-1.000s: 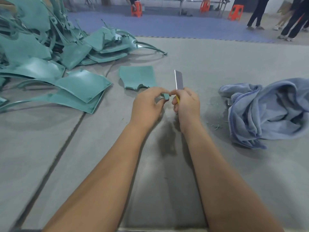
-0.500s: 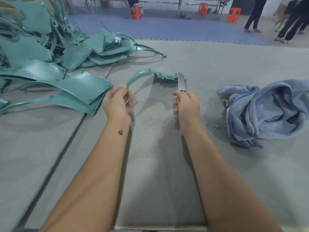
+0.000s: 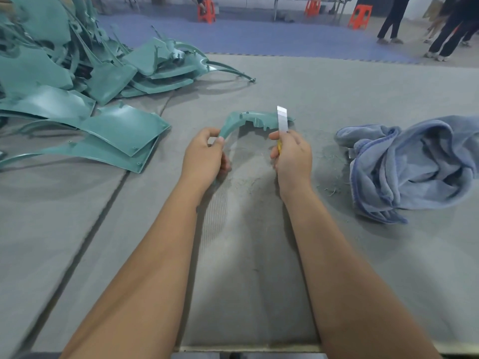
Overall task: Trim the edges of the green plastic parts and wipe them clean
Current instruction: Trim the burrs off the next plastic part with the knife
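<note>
My left hand [image 3: 204,156] grips the near end of a curved green plastic part [image 3: 248,120], which arches up and to the right above the grey table. My right hand [image 3: 291,154] grips a yellow-handled utility knife [image 3: 282,120]; its long silver blade points up and stands against the part's right end. A crumpled blue cloth [image 3: 414,164] lies on the table to the right of my right hand, apart from it.
A large heap of green plastic parts [image 3: 77,81] fills the table's left and far-left side. Fine green shavings [image 3: 331,187] lie between my right hand and the cloth. Beyond the table are a blue floor mat, orange stools [image 3: 359,15] and standing people [image 3: 451,27].
The green part has turned in my left hand, from a flat face a second ago to an arched strip, and has moved towards the blade. My left hand moved back to the right.
</note>
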Tool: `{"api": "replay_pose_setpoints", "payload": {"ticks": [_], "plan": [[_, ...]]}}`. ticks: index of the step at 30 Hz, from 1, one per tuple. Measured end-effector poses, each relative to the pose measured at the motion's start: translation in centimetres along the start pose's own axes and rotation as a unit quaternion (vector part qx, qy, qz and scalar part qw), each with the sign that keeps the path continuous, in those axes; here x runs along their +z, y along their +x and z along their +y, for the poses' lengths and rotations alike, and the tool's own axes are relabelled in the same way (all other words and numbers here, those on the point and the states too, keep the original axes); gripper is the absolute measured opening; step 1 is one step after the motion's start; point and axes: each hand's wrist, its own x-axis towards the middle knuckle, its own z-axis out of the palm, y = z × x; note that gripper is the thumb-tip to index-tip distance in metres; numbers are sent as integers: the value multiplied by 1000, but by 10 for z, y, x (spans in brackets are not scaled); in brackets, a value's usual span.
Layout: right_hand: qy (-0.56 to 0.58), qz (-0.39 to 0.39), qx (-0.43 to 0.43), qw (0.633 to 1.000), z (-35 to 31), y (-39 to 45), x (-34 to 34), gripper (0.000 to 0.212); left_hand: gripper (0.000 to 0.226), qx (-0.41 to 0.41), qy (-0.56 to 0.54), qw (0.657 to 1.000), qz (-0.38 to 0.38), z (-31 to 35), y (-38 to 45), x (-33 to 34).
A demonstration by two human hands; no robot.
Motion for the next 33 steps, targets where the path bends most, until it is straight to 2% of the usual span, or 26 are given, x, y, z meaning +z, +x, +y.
{"api": "replay_pose_setpoints", "payload": {"ticks": [2, 5, 11, 15, 18, 21, 23, 27, 29, 30, 31, 32, 33], "plan": [[15, 24, 3, 1000, -2, 0, -2, 24, 20, -17, -16, 1000, 13, 2, 1, -1], [35, 55, 9, 998, -4, 0, -5, 28, 16, -1, 31, 999, 20, -1, 6, -3], [16, 55, 27, 998, -4, 2, -4, 32, 18, 21, -77, 995, 55, 2, 3, 7], [-35, 26, 4, 999, -2, -1, 0, 28, 29, -38, -122, 992, 10, 3, 1, 14], [-55, 7, -10, 998, 0, -3, 2, 25, 29, -70, -147, 987, -3, 6, 0, 15], [-35, 6, -14, 999, -1, -4, 3, 21, 24, -108, -289, 951, -20, 9, 1, 11], [-15, 20, -21, 999, -2, -3, 2, 24, 27, -131, -340, 931, -39, 10, 2, 7], [24, -9, -26, 999, -6, -3, -2, 22, 32, -90, -323, 941, -42, 13, -3, 15], [0, -1, -48, 999, -7, -5, 0, 20, 26, -91, -281, 949, -112, 14, -7, 23], [-35, 35, -73, 996, -9, -6, 0, 18, 22, -86, -199, 964, -151, 15, -10, 25], [-72, 91, -103, 988, -9, -6, -1, 14, 22, -58, -66, 980, -179, 15, -11, 24], [-95, 158, -130, 974, -11, -5, -3, 10, 29, -5, 83, 980, -181, 13, -11, 22], [-102, 218, -154, 958, -12, -3, -7, 9, 38, 59, 210, 964, -150, 10, -10, 19]]}}
